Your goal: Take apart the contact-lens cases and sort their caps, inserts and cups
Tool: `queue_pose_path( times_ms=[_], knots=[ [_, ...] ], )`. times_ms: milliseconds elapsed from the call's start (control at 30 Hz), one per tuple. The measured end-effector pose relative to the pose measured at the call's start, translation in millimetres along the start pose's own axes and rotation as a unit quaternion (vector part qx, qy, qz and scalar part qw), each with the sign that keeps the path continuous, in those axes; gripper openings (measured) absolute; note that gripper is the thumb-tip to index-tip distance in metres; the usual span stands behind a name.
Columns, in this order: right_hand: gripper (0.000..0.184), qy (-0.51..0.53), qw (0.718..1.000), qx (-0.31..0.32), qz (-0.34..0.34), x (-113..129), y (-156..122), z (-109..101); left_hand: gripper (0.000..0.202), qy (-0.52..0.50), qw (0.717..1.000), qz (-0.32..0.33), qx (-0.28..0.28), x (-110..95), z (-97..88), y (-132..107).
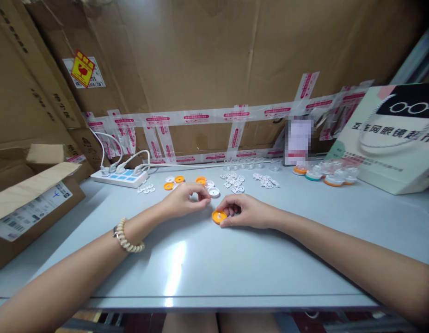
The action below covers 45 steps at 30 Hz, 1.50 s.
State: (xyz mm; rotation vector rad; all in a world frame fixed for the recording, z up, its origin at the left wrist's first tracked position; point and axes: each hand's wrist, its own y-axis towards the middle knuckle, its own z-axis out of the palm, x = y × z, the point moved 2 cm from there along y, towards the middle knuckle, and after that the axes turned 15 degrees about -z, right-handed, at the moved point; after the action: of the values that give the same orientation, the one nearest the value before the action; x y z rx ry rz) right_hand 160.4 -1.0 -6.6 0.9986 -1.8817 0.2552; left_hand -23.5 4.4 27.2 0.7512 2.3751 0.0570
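My right hand [247, 211] grips an orange round cap [219, 215] by its edge, between thumb and fingers, just above or on the table. A small whitish piece sits in the middle of the cap. To the left, my left hand [185, 199] has thumb and forefinger pinched together near the cap; whatever lies between the tips is too small to make out. Behind the left fingers rests a white round cap [213, 192]. Close by are loose orange caps [179, 179] and white ones. Several white openwork pieces [232, 181] lie beyond the hands.
A power strip [120, 176] with plugged cables stands back left, near small white parts [146, 188]. Clear domes [249, 163] line the back. Clear-topped pieces with coloured bases [334, 175], a phone [298, 141] and a paper bag [391, 143] stand right. A cardboard box [34, 203] is left.
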Motion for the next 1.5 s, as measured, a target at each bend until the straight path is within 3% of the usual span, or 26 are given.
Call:
queue_pose_path(
  times_ms=[100,267,400,500,600,767,1000,1100,1167,1267,1400,1500],
  knots=[
    [0.037,-0.003,1.000,0.005,0.006,0.2,-0.8,-0.4,0.022,0.001,0.993,-0.110,0.053,6.8,-19.0,3.8],
    [0.038,-0.011,1.000,0.000,0.012,-0.3,-0.8,-0.7,0.021,0.101,0.965,-0.194,0.145,27.4,-73.7,0.4],
    [0.036,-0.010,1.000,0.007,0.012,1.0,-0.5,-0.3,0.014,0.229,0.914,-0.281,0.184,58.8,-115.0,-13.0],
    [0.035,-0.012,1.000,0.011,0.006,3.1,-0.4,-0.3,0.014,0.287,0.866,-0.344,0.224,78.9,-125.4,-21.8],
    [0.033,-0.016,1.000,0.013,0.003,5.5,-0.5,-0.6,0.015,0.311,0.838,-0.365,0.261,87.6,-121.2,-24.0],
    [0.037,-0.014,1.000,0.014,0.000,7.0,-0.2,-0.5,0.014,0.310,0.826,-0.375,0.284,87.9,-110.3,-21.6],
    [0.041,-0.007,1.000,0.012,0.006,5.2,0.5,0.6,0.013,0.291,0.834,-0.378,0.278,82.4,-118.2,-23.6],
    [0.045,-0.010,1.000,0.021,0.005,4.4,-0.4,-1.7,0.020,0.303,0.861,-0.341,0.226,63.7,-115.4,-18.6],
    [0.051,-0.008,0.999,0.038,-0.001,4.2,-1.7,-4.6,0.024,0.304,0.897,-0.279,0.158,42.3,-102.5,-12.8],
    [0.057,0.003,0.998,0.066,-0.011,3.9,-3.6,-9.4,0.024,0.236,0.959,-0.145,0.065,4.9,-65.9,-7.2],
    [0.053,0.016,0.997,0.076,-0.019,3.8,-4.4,-12.6,0.027,0.149,0.984,-0.037,0.092,-24.4,-9.8,-10.0],
    [0.047,0.013,0.997,0.071,-0.028,4.8,-3.8,-12.0,0.032,0.150,0.985,-0.009,0.084,-28.3,12.2,-13.6]
  ],
)
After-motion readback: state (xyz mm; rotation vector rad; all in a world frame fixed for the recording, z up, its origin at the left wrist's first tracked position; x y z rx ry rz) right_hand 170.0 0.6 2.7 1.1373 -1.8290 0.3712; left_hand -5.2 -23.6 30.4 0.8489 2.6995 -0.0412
